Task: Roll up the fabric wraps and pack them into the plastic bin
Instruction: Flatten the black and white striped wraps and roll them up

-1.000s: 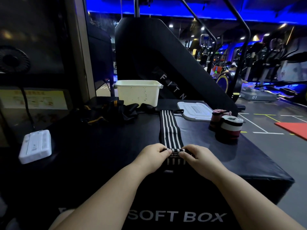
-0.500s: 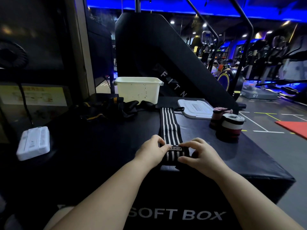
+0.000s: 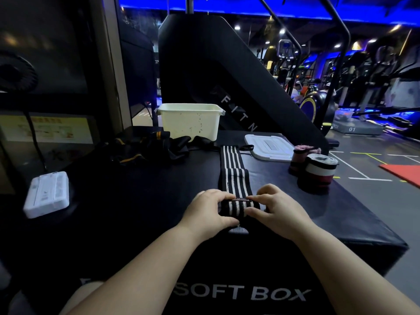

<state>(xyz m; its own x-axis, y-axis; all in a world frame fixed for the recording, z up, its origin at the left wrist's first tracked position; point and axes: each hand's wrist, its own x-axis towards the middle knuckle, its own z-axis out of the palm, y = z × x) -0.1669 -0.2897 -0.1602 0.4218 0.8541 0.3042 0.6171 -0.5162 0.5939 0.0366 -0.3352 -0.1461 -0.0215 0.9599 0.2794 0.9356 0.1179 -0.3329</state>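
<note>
A black fabric wrap with white stripes (image 3: 232,165) lies stretched across the black soft box, its near end wound into a small roll. My left hand (image 3: 210,209) grips the roll's left side and my right hand (image 3: 276,209) grips its right side, fingers curled over the top. The cream plastic bin (image 3: 189,121) stands open at the back of the box top. Two rolled wraps stand upright at the right: a white, black and red one (image 3: 318,170) and a pink one (image 3: 298,156) behind it. A heap of black wraps with yellow stripes (image 3: 145,147) lies left of the bin.
The bin's white lid (image 3: 268,146) lies flat right of the bin. A white device (image 3: 46,194) sits at the left edge of the soft box (image 3: 136,201). A black slanted gym machine (image 3: 216,76) rises behind the bin. The floor drops away at the right.
Both hands have rolled the striped wrap's near end forward, away from me. The roll has grown thicker and the flat stretch of wrap is shorter.
</note>
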